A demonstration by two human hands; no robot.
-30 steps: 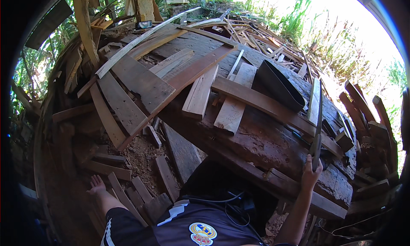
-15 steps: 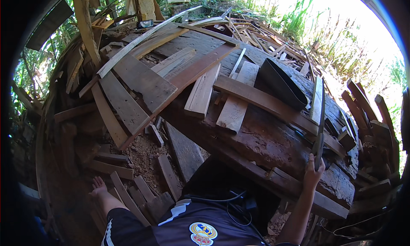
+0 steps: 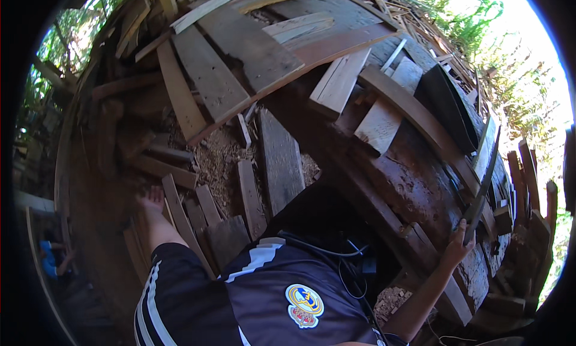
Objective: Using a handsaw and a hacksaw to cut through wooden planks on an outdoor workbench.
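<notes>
Low on the right, my right hand (image 3: 459,245) is closed round the lower end of a long, narrow dark piece (image 3: 485,187). It looks blade-like and tapers upward, but its kind is unclear. That piece slants up beside a thick, dark wooden slab (image 3: 414,190) with loose boards on it. My left hand (image 3: 153,198) reaches out at the left with fingers apart and nothing visible in it. It is in shade, close to a row of short offcuts (image 3: 180,205) standing on the ground.
Grey and brown planks (image 3: 210,76) lie across the far left of the slab. A black folded sheet-like piece (image 3: 447,109) rests at the right. Sawdust (image 3: 217,157) covers the ground between boards. A person in blue (image 3: 51,259) is at the far left.
The view has turned left and down, so the slab and planks appear shifted to the right and upward. My right hand still grips the long dark piece, which now slants more to the right.
</notes>
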